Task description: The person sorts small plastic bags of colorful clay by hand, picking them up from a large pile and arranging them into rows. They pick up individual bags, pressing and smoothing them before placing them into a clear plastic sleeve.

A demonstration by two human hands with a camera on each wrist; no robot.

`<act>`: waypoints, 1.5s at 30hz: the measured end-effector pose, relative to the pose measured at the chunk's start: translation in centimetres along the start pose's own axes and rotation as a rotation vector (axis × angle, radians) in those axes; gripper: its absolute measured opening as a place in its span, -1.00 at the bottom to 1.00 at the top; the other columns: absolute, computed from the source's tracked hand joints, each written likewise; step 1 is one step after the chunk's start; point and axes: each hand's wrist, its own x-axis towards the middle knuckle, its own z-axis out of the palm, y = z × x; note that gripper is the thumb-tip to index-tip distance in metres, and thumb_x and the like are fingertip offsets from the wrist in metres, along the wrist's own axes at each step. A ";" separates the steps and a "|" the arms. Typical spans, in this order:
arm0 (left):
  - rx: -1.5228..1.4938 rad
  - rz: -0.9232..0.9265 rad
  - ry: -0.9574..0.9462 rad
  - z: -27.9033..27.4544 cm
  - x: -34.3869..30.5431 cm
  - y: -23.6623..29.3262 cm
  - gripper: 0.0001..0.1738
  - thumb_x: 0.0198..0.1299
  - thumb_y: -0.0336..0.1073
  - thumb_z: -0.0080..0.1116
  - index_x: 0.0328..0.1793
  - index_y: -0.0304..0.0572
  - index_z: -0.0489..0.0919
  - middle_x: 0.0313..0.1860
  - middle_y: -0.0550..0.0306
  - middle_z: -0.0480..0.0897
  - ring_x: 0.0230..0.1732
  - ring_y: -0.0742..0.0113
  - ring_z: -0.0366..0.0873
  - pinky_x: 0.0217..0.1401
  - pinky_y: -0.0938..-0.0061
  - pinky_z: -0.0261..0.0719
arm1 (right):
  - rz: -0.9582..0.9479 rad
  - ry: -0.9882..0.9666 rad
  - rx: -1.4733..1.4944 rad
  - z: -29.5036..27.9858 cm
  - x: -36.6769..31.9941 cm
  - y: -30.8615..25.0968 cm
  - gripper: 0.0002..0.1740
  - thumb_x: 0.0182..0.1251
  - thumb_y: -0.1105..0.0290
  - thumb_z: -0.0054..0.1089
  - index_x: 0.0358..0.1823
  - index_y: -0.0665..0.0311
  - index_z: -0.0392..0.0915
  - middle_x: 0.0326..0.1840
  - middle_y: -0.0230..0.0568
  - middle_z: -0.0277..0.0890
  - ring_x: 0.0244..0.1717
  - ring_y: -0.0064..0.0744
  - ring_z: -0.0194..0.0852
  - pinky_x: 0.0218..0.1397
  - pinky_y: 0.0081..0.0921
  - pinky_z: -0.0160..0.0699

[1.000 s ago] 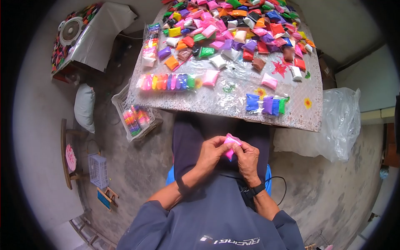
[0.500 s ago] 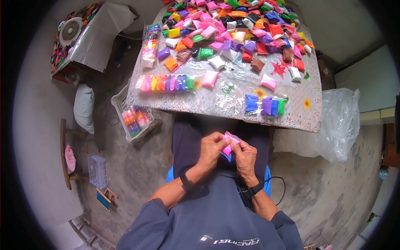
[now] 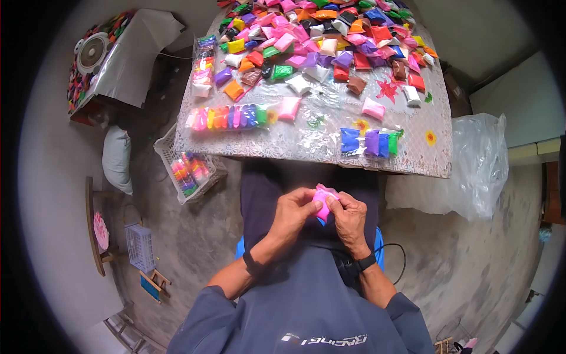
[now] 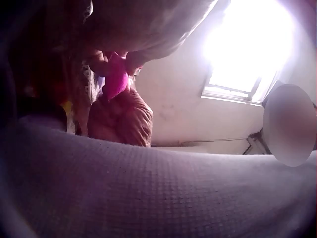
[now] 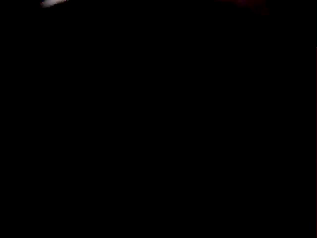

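Over the lap, a small bright pink packet (image 3: 322, 203) is pinched from both sides. My left hand (image 3: 290, 211) grips its left edge between thumb and fingers. On the other side my right hand (image 3: 349, 219) holds it, thumb pressed on its face. A bit of blue shows below the packet, its source hidden. The left wrist view shows the pink packet (image 4: 116, 77) between fingers, against bright light. The right wrist view is almost wholly black. Ahead on the table (image 3: 236, 146) lie a clear sleeve of colored packets (image 3: 227, 117) and a shorter set of blue, purple and green packets (image 3: 371, 143).
A large heap of colored packets (image 3: 324, 44) covers the table's far part. A pink packet (image 3: 289, 108) lies near the sleeve. Left of the table stands a white basket (image 3: 171, 158) holding packed sets. Clear plastic sheeting (image 3: 477, 171) hangs at the right.
Both hands keep hold of the pink packet, and their grip on it shifts slightly so more of its face shows. The head view has tilted a little, moving the table up and left.
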 end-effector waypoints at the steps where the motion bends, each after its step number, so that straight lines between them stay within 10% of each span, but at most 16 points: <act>1: -0.001 0.012 0.005 -0.2 0.2 -0.4 -0.75 0.35 -0.36 0.34 0.05 -0.40 0.69 -0.16 0.12 0.76 -0.18 0.46 0.67 -0.01 0.52 0.64 | -0.007 -0.014 0.008 -0.1 0.1 0.2 -0.83 0.44 0.50 0.26 -0.09 0.45 0.75 -0.43 -0.52 0.47 -0.37 -0.73 0.33 -0.31 -0.62 0.30; 29: -0.004 -0.044 0.003 0.3 2.2 0.0 -0.89 0.32 -0.44 0.30 -0.11 -0.34 0.67 -0.27 0.15 0.73 -0.28 0.49 0.64 -0.12 0.55 0.62 | 0.101 0.015 0.068 -0.4 0.4 0.9 -0.77 0.43 0.51 0.29 0.03 0.45 0.76 -0.33 -0.54 0.64 -0.33 -0.79 0.40 -0.24 -0.73 0.40; 41: 0.068 -0.066 -0.043 -0.9 5.0 -0.4 -0.82 0.32 -0.35 0.37 -0.10 -0.32 0.67 -0.28 0.18 0.72 -0.32 0.51 0.62 -0.20 0.61 0.56 | 0.137 -0.049 0.124 -1.2 2.7 1.9 -0.79 0.48 0.42 0.29 -0.11 0.46 0.76 -0.38 -0.52 0.63 -0.41 -0.78 0.43 -0.33 -0.71 0.41; 45: 0.046 -0.088 -0.096 -0.7 4.2 0.4 -0.77 0.31 -0.32 0.41 -0.05 -0.31 0.66 -0.25 0.16 0.73 -0.28 0.47 0.65 -0.15 0.57 0.60 | 0.254 0.080 0.212 -0.9 2.7 1.1 -0.70 0.47 0.29 0.32 -0.41 0.34 0.73 -0.59 -0.62 0.46 -0.56 -0.82 0.25 -0.56 -0.65 0.14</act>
